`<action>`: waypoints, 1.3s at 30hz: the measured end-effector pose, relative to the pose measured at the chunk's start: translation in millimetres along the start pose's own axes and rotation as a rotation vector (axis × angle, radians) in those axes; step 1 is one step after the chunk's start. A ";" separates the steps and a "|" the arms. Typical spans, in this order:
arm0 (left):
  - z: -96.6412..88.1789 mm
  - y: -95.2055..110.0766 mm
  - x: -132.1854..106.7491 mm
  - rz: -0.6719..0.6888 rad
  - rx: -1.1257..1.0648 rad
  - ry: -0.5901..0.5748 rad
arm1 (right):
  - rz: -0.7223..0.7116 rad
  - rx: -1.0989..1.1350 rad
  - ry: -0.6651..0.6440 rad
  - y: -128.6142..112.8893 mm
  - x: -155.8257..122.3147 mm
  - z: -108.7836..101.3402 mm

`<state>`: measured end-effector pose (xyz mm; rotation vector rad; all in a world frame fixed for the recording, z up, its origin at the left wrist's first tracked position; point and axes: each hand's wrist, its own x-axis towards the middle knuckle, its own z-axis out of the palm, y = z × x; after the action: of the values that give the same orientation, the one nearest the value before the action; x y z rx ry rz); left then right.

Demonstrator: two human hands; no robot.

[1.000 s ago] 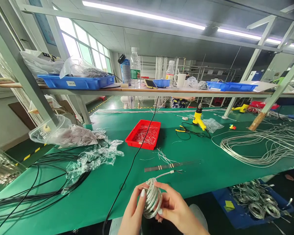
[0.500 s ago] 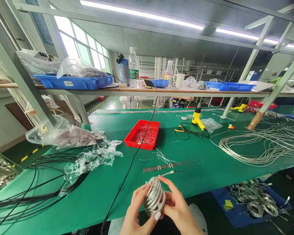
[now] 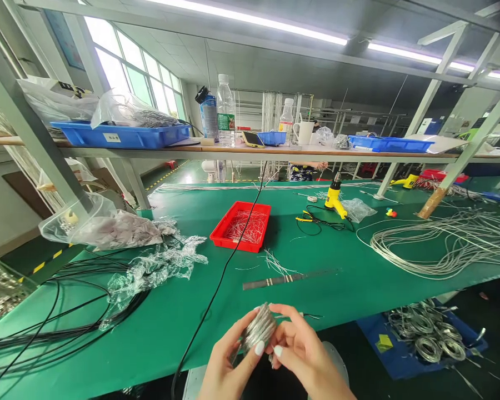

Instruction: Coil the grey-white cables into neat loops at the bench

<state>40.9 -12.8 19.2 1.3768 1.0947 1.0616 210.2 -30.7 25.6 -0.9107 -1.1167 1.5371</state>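
A small coil of silver braided wire (image 3: 259,329) sits between my left hand (image 3: 229,358) and my right hand (image 3: 300,350), low in the head view. Fingers of both hands press on its sides, and it lies tilted. One thin wire lead (image 3: 298,316) runs out of the coil to the right, ending in dark tips. Below my hands, the green mat's front edge (image 3: 158,355) passes close by. A thin black cable (image 3: 210,303) runs across the mat left of my left hand.
A red tray of cut wires (image 3: 240,226) and a dark marked strip (image 3: 289,280) lie ahead. A yellow heat gun (image 3: 334,201) stands near pliers (image 3: 305,219). Loose silver wire (image 3: 441,244) lies right; a blue floor tray (image 3: 416,347) holds several coils. A co-worker's arm (image 3: 310,165) shows beyond the shelf.
The coil has rolled over between my fingers and now looks flatter and more tilted. Its lead has swung lower and to the right, and both hands sit slightly lower.
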 end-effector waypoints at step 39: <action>22.4 -9.0 8.6 0.410 0.826 -0.038 | -0.635 -0.770 0.557 30.0 4.9 -6.6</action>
<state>63.9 -8.2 8.8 2.3428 1.3230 0.8762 206.8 -27.1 -5.2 -1.2215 -1.3984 0.2744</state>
